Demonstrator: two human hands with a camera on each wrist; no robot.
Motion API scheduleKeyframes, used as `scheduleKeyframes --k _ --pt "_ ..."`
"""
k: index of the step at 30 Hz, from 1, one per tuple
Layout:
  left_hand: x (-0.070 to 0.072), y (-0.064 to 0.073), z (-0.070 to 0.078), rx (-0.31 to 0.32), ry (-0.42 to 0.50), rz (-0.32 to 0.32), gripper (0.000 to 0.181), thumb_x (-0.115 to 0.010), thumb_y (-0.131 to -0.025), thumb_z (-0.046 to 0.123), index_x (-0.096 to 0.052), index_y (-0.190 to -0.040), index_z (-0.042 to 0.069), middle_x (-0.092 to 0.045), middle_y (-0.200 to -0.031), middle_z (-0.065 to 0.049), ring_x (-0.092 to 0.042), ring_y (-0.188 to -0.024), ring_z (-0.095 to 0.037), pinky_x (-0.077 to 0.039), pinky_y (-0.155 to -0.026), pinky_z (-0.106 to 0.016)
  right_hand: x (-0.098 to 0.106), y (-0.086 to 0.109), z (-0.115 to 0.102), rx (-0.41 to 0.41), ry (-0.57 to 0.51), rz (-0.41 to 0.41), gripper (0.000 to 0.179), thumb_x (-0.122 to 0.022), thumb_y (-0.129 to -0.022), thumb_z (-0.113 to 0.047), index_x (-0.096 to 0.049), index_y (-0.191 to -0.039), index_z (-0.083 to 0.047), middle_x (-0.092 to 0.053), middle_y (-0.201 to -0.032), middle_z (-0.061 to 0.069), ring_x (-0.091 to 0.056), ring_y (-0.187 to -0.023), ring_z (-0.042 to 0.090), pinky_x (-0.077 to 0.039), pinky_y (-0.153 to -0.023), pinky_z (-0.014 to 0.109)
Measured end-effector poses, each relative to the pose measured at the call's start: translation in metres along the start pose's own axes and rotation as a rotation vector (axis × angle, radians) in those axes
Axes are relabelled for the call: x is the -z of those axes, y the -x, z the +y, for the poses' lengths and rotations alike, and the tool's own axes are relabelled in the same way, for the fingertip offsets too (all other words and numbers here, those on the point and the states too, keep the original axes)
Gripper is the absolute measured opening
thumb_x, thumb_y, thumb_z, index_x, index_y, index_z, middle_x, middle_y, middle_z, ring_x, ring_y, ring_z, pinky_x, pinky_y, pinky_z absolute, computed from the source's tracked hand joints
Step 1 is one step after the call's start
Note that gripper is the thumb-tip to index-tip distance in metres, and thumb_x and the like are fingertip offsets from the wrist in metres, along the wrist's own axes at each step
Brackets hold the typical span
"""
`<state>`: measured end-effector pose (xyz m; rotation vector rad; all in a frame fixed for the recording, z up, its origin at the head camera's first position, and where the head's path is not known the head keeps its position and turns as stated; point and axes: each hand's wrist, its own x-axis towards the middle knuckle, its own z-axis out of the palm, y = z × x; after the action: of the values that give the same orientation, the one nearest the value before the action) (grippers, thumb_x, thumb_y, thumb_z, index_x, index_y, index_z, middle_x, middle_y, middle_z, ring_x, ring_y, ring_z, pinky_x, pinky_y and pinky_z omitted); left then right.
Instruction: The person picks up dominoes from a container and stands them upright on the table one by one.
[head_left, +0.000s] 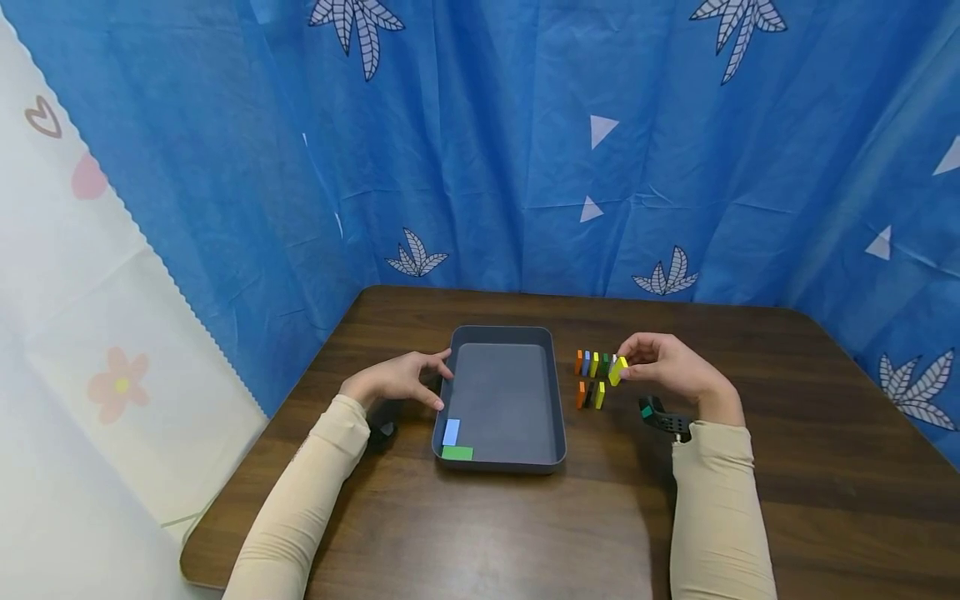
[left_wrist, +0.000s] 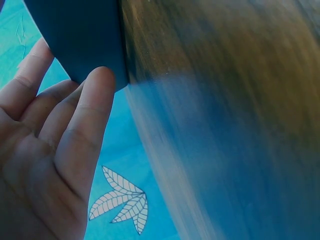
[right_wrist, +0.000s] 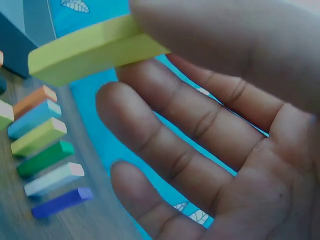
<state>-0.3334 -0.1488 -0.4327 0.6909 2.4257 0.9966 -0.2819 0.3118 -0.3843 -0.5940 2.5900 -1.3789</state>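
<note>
A dark grey tray (head_left: 502, 392) lies on the table in the head view. In its near left corner, a light blue block (head_left: 451, 432) and a green block (head_left: 457, 453) lie flat, close together. My left hand (head_left: 397, 379) rests against the tray's left wall with fingers and thumb spread; the left wrist view shows its fingertips (left_wrist: 102, 80) on the tray's side. Right of the tray, my right hand (head_left: 667, 362) pinches a yellow block (right_wrist: 85, 52) between thumb and fingers, raised above the standing blocks. The other fingers are loosely extended.
Upright blocks stand in two rows right of the tray. The back row includes orange, blue, yellow, green (right_wrist: 47, 159), white (right_wrist: 55, 180) and purple (right_wrist: 62, 202); the front has orange (head_left: 581, 394), dark and yellow (head_left: 600, 395). A blue curtain (head_left: 480, 167) hangs behind the wooden table (head_left: 495, 533).
</note>
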Motion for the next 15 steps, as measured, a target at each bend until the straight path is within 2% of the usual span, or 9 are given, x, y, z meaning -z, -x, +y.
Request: scheduleKeyframes --k 4,9,15 --pt "0.000 0.001 0.001 0.004 0.009 0.001 0.055 -0.086 -0.080 0.026 -0.065 -0.129 0.012 -0.018 -0.169 -0.005 -0.019 -0.154 -0.036 -0.026 -0.121 -0.059 0.000 0.001 0.008 0.000 0.001 -0.016 0.019 -0.067 -0.093 -0.002 -0.060 -0.109 0.006 -0.066 -0.098 0.017 -0.064 -0.087 0.022 -0.060 -0.081 0.030" --pt "0.000 0.001 0.001 0.009 0.014 0.005 0.055 -0.086 -0.079 0.026 -0.066 -0.128 0.012 -0.018 -0.169 -0.004 -0.019 -0.154 -0.035 -0.026 -0.121 -0.058 -0.003 -0.003 0.014 -0.015 0.002 -0.054 0.019 -0.066 -0.092 -0.001 -0.059 -0.109 0.006 -0.066 -0.101 0.019 -0.064 -0.086 0.017 -0.059 -0.080 0.025" --pt "0.000 0.001 0.001 0.008 0.010 0.002 0.056 -0.086 -0.079 0.027 -0.065 -0.129 0.012 -0.018 -0.169 -0.004 -0.018 -0.154 -0.036 -0.025 -0.121 -0.059 -0.008 -0.007 0.023 -0.042 0.000 -0.083 0.022 -0.069 -0.091 -0.002 -0.059 -0.109 0.006 -0.066 -0.103 0.020 -0.062 -0.089 0.020 -0.058 -0.082 0.024"
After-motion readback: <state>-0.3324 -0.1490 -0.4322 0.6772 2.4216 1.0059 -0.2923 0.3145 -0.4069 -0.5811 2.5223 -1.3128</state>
